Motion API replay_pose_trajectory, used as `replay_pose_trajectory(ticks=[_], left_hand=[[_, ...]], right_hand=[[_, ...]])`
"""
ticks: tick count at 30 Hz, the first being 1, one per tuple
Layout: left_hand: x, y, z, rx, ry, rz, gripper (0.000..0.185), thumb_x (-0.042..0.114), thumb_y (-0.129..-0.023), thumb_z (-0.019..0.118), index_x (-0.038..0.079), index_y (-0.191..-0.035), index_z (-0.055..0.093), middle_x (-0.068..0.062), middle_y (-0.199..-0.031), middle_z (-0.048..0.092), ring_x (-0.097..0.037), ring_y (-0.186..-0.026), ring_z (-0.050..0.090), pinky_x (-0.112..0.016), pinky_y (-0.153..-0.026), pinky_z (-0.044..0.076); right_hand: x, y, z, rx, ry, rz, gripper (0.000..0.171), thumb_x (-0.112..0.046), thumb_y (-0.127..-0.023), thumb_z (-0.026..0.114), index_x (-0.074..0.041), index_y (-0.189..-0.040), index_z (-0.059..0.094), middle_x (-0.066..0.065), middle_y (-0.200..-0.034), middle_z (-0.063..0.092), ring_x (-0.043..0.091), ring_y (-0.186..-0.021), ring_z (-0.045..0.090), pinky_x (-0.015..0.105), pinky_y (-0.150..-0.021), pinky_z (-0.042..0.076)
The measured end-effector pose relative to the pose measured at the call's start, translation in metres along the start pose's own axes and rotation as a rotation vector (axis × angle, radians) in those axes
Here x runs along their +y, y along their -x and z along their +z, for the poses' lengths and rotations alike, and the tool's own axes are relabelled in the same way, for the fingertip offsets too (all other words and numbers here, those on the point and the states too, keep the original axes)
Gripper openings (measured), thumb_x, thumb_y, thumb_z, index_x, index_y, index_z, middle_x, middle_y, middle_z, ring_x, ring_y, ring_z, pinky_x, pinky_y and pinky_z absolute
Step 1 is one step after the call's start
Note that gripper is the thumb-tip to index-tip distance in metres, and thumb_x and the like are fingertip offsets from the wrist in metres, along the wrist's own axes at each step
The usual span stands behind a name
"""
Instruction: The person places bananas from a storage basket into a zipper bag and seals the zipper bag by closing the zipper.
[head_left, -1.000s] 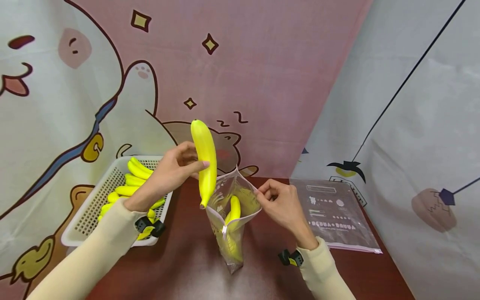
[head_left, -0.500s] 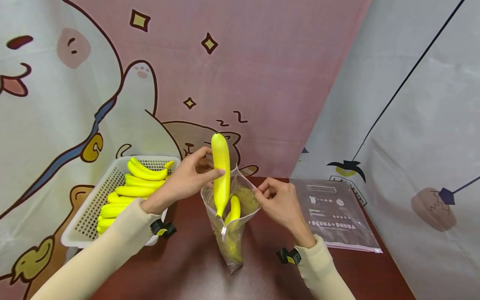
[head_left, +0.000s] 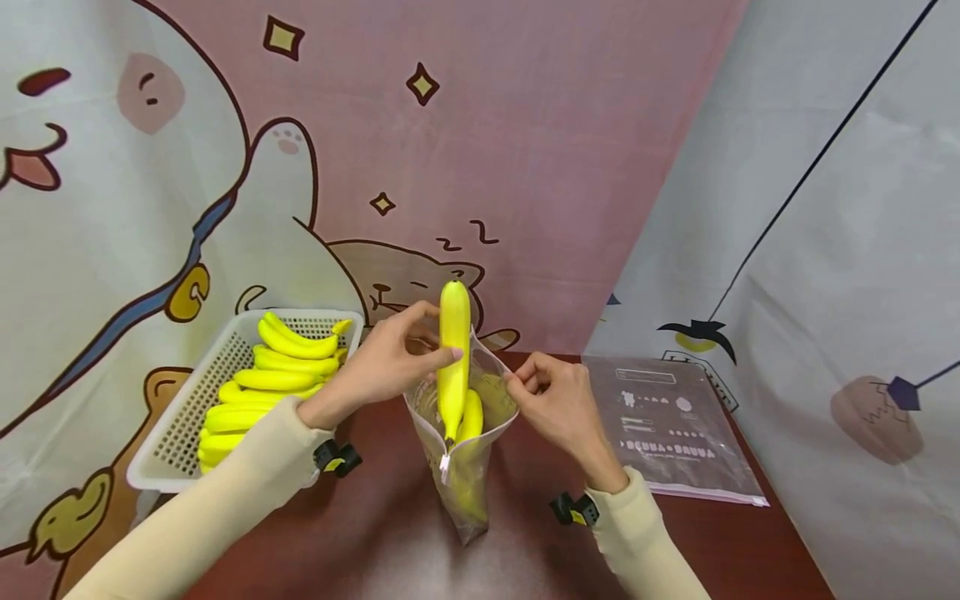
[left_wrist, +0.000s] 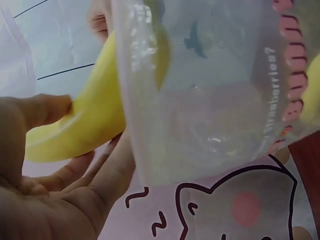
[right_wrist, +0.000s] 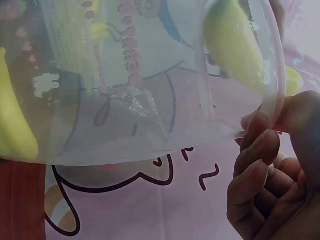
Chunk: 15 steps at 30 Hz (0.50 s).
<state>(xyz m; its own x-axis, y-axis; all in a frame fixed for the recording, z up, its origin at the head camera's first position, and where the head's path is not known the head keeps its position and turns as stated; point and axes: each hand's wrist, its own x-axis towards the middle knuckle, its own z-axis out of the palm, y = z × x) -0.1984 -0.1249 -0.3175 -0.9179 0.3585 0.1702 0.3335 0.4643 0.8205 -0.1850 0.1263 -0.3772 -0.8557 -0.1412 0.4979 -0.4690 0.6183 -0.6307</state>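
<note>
My left hand (head_left: 393, 358) pinches a yellow banana (head_left: 454, 350) between thumb and fingers. The banana stands nearly upright, its lower end inside the mouth of a clear zip bag (head_left: 461, 492). In the left wrist view the banana (left_wrist: 85, 120) passes behind the bag's rim, its lower part seen through the plastic. My right hand (head_left: 558, 408) pinches the bag's rim at the right, thumb against curled fingers, as the right wrist view also shows. Another banana (head_left: 473, 415) is inside the bag, partly hidden by the held one. A white zip slider hangs at the near rim.
A white perforated basket (head_left: 165, 433) with several bananas (head_left: 273, 380) stands at the left, partly behind my left forearm. At the right a flat printed zip bag (head_left: 667, 425) lies on the dark red table (head_left: 360, 533). Printed curtains (head_left: 540, 167) rise behind the table.
My left hand has carried the banana right and down, from beside the bag to its lower end being inside the bag's mouth. My right hand has kept its grip on the rim.
</note>
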Motion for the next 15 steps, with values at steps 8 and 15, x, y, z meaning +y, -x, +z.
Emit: replay_pose_trajectory(ticks=[8, 15], left_hand=[[0.0, 0.001, 0.009, -0.139, -0.207, -0.037, 0.042, 0.029, -0.089, 0.08, 0.008, -0.122, 0.065, -0.005, -0.1, 0.077, -0.013, -0.082, 0.07, -0.027, -0.069, 0.058], [0.001, -0.002, 0.016, -0.224, -0.302, -0.095, 0.033, 0.028, -0.089, 0.08, 0.004, -0.111, 0.072, -0.004, -0.09, 0.075, -0.009, -0.066, 0.066, -0.024, -0.06, 0.055]], right_hand=[[-0.001, -0.001, 0.001, 0.027, 0.013, 0.012, 0.022, -0.02, -0.087, 0.078, -0.02, -0.068, 0.066, -0.012, -0.049, 0.056, 0.007, -0.045, 0.049, 0.024, -0.045, 0.04], [-0.004, -0.003, 0.004, 0.069, 0.028, 0.018, 0.025, -0.021, -0.087, 0.078, -0.02, -0.066, 0.065, -0.011, -0.047, 0.055, 0.006, -0.043, 0.047, 0.024, -0.044, 0.038]])
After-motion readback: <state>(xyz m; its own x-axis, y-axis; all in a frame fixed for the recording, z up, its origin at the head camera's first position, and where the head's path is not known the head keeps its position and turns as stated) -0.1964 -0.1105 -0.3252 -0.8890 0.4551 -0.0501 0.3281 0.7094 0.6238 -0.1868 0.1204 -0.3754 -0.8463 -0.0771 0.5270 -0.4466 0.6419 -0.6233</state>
